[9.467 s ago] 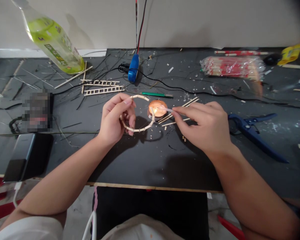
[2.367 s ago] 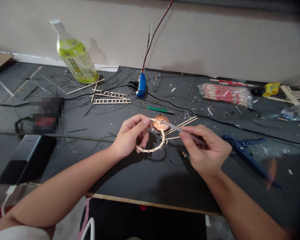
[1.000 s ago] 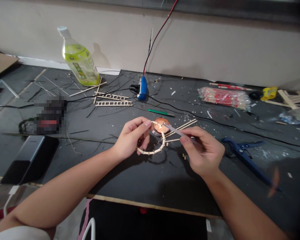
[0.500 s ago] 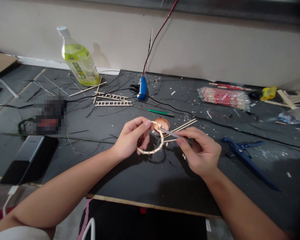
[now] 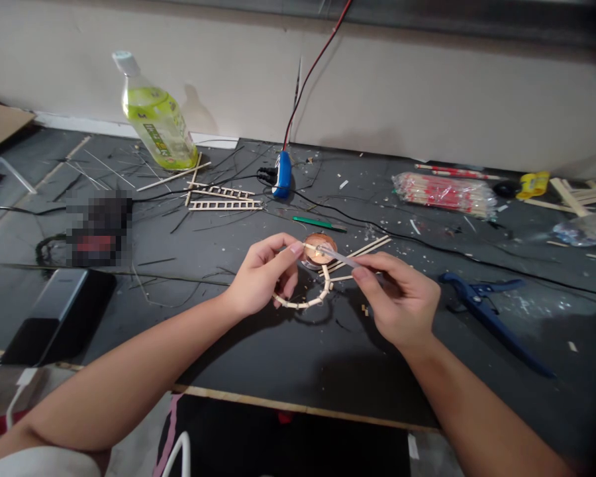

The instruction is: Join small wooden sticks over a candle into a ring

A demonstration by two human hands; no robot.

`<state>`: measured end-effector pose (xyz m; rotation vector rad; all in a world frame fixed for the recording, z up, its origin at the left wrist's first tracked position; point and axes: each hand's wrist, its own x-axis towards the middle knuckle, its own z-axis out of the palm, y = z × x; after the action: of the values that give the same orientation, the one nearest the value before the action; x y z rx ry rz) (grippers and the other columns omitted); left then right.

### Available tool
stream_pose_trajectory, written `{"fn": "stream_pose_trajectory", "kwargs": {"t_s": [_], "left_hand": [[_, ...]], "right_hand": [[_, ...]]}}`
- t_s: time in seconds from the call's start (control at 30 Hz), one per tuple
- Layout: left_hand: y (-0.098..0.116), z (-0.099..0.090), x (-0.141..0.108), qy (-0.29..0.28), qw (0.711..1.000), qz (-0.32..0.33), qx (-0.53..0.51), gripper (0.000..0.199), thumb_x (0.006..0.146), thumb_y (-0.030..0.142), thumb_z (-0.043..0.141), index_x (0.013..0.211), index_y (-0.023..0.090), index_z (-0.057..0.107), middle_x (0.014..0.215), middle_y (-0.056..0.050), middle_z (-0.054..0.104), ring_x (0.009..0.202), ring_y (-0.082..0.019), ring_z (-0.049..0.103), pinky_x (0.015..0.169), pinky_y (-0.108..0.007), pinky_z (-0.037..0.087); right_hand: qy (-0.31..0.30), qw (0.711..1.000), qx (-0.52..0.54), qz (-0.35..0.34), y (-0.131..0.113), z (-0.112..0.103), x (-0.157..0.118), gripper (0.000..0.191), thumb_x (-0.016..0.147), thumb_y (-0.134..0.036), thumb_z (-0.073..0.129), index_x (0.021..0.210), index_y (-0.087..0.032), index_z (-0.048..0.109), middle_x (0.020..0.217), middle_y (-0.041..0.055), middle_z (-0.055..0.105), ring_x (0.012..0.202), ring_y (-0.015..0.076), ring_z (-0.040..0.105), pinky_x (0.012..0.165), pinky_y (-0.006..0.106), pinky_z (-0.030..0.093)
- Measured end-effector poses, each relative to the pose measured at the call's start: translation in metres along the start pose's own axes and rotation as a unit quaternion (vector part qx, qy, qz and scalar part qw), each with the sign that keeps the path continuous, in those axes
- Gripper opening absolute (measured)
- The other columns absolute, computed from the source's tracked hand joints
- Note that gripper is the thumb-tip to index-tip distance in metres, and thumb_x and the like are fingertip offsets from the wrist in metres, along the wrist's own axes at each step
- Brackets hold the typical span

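Observation:
Pinched in my left hand (image 5: pixel 271 268) is a curved ring of short pale wooden segments (image 5: pixel 305 303), its arc hanging down and round to the right. My right hand (image 5: pixel 402 288) grips a thin, flat, translucent grey strip (image 5: pixel 342 256) between thumb and fingers. The strip's tip meets the upper part of the ring, and I cannot tell exactly how they touch. Beyond them on the table is a small round copper-coloured dish (image 5: pixel 322 240), partly hidden by the ring and strip. Thin wooden sticks (image 5: pixel 367 248) lie beside the dish.
A green-handled knife (image 5: pixel 312 223) and a blue connector box (image 5: pixel 282 175) with black cables lie farther back. Blue cutting pliers (image 5: pixel 496 321) rest at right, near a bagged stick bundle (image 5: pixel 444 195). At left are a bottle (image 5: pixel 159 126), small wooden ladder pieces (image 5: pixel 226 206) and a power bank (image 5: pixel 59 315).
The strip's tip has shifted slightly on the upper ring. The ring's lower arc has moved a little to the right. Both hands stay almost in place.

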<state>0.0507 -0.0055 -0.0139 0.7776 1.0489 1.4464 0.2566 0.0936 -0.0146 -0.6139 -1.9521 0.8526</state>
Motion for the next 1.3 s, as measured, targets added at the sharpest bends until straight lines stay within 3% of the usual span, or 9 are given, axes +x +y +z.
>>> {"fn": "stream_pose_trajectory", "kwargs": {"t_s": [0.37,0.53,0.7,0.87,1.03,1.3], "left_hand": [[0.002,-0.001,-0.001,0.001,0.999,0.037,-0.017,0.031,0.101,0.048,0.062,0.090,0.019,0.058,0.045,0.007,0.057,0.026,-0.006,0.039,0.029,-0.014,0.029],[0.001,-0.004,-0.002,-0.013,0.998,0.057,-0.019,0.029,0.103,0.045,0.059,0.091,0.019,0.060,0.045,0.006,0.057,0.026,-0.006,0.039,0.030,-0.013,0.028],[0.003,-0.006,-0.004,-0.004,0.998,0.061,-0.011,0.026,0.104,0.043,0.057,0.092,0.020,0.062,0.046,0.005,0.057,0.028,-0.006,0.039,0.031,-0.015,0.027],[0.002,-0.008,-0.001,0.017,0.997,0.077,-0.004,0.024,0.105,0.040,0.056,0.092,0.020,0.062,0.046,0.005,0.056,0.030,-0.007,0.040,0.035,-0.017,0.030],[0.002,-0.010,0.001,0.025,0.996,0.081,0.000,0.022,0.104,0.038,0.056,0.092,0.020,0.062,0.046,0.005,0.054,0.031,-0.007,0.039,0.036,-0.018,0.031],[0.011,-0.011,0.005,0.072,0.992,0.098,0.022,0.022,0.101,0.037,0.059,0.088,0.020,0.061,0.045,0.004,0.052,0.031,-0.008,0.037,0.033,-0.018,0.029]], "right_hand": [[0.027,0.999,-0.035,0.022,0.002,0.001,0.001,0.013,0.089,-0.022,0.077,0.101,-0.026,0.079,0.092,0.0015,0.079,0.076,0.0162,0.070,0.067,0.029,0.057],[0.031,0.996,-0.074,0.039,0.015,-0.002,0.005,0.011,0.091,-0.029,0.076,0.100,-0.025,0.079,0.093,0.0027,0.078,0.077,0.0171,0.069,0.070,0.031,0.055],[0.005,0.991,-0.111,0.073,0.045,-0.020,0.021,0.018,0.095,-0.034,0.069,0.109,-0.023,0.073,0.082,0.0001,0.073,0.075,0.0172,0.068,0.076,0.034,0.052],[0.001,0.984,-0.180,0.000,0.059,-0.043,0.035,0.013,0.094,-0.034,0.071,0.098,-0.024,0.077,0.095,0.0045,0.068,0.089,0.0203,0.062,0.084,0.038,0.049],[-0.060,0.981,-0.184,-0.011,0.054,-0.042,0.032,0.010,0.095,-0.034,0.072,0.099,-0.028,0.079,0.093,0.0018,0.071,0.089,0.0195,0.064,0.089,0.040,0.045],[-0.142,0.962,-0.231,-0.005,0.053,-0.030,0.025,0.012,0.098,-0.033,0.068,0.101,-0.030,0.079,0.105,0.0038,0.067,0.102,0.0233,0.059,0.098,0.047,0.036]]}}
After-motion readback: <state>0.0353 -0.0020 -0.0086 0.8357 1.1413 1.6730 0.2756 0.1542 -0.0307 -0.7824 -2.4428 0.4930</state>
